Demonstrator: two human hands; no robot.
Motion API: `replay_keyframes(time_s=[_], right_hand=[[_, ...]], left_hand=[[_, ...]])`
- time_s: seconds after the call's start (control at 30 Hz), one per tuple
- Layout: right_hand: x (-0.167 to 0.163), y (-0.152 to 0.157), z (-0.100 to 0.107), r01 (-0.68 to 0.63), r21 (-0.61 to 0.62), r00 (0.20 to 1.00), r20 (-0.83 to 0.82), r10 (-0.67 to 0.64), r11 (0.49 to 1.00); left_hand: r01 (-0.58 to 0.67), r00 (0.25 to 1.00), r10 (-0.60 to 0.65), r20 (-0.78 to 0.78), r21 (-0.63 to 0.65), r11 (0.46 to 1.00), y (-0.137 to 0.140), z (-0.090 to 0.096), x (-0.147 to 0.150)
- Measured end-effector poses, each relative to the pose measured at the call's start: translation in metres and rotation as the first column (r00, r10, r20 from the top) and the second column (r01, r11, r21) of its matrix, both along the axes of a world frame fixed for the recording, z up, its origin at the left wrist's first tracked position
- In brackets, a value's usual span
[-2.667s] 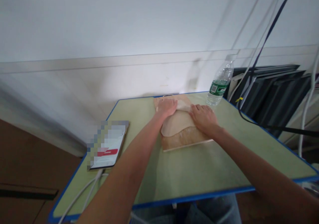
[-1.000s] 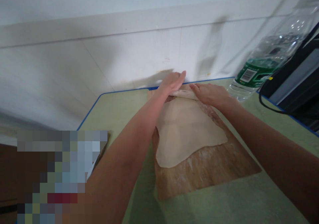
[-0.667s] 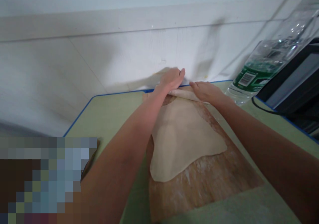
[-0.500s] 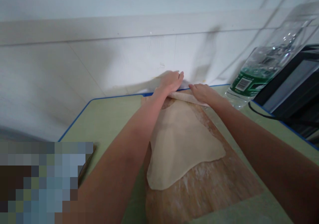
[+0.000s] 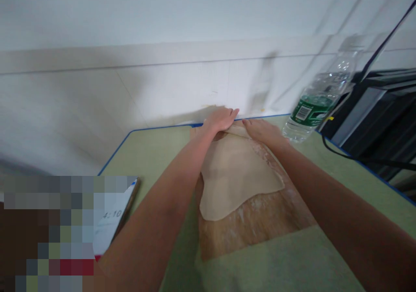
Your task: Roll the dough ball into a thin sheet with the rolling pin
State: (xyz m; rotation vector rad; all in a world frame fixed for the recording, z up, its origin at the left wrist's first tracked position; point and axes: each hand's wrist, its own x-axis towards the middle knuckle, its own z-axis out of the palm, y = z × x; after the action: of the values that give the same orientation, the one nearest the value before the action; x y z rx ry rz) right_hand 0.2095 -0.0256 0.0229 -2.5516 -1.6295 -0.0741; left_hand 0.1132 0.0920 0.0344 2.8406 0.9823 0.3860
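Farther forward than before: left hand (image 5: 222, 118), right hand (image 5: 262, 131), fingers unclenched over rolling pin (image 5: 238, 131).

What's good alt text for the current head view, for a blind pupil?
Left hand and right hand rest on a pale rolling pin beyond flattened dough on a floured wooden board; a green-labelled plastic bottle stands at right.

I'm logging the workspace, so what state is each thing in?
Dough sheet: rolled flat, uneven edge
Board: lying flat, streaked white
Rolling pin: crosswise under left hand and right hand
Bottle: standing, partly filled
Phone: screen lit, partly pixelated
Dark panels: leaning together
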Motion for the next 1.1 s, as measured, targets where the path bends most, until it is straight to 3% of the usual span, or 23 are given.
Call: replay_keyframes(time_s=[0.13,0.23,0.43,0.53,0.63,0.7,0.87,1.1], right_hand=[[-0.03,-0.024,0.002,0.015,0.037,1.0,-0.007,-0.015,0.999],[-0.05,-0.042,0.001,0.034,0.091,0.999,0.03,-0.037,0.995],[-0.069,-0.08,0.0,-0.088,0.116,0.987,0.144,0.071,0.989],[-0.062,-0.091,0.0,-0.106,0.126,0.986,0.143,0.088,0.986],[-0.053,-0.094,0.0,-0.119,0.135,0.982,0.161,0.096,0.984],[-0.049,-0.093,0.0,-0.113,0.126,0.984,0.149,0.094,0.986],[-0.045,-0.099,0.002,0.033,0.221,0.998,0.043,-0.043,0.975],[-0.035,-0.111,0.007,0.186,0.329,0.982,-0.078,-0.17,0.926]], left_hand=[[-0.067,0.994,0.068,-0.084,0.012,0.998,-0.028,-0.002,-0.03],[-0.03,0.995,0.035,-0.095,0.052,0.998,-0.048,-0.005,-0.051],[-0.013,0.998,0.012,-0.058,-0.017,1.0,-0.078,-0.006,-0.09],[0.019,0.998,-0.014,0.058,-0.086,0.996,-0.082,0.001,-0.112],[-0.025,0.978,0.054,0.201,-0.14,0.99,-0.075,0.012,-0.135],[-0.073,0.971,0.11,0.212,-0.176,0.982,-0.067,0.019,-0.146],[-0.109,0.973,0.16,0.167,-0.278,0.954,-0.055,0.026,-0.146],[-0.185,0.956,0.267,0.119,-0.464,0.866,-0.05,0.017,-0.122]])
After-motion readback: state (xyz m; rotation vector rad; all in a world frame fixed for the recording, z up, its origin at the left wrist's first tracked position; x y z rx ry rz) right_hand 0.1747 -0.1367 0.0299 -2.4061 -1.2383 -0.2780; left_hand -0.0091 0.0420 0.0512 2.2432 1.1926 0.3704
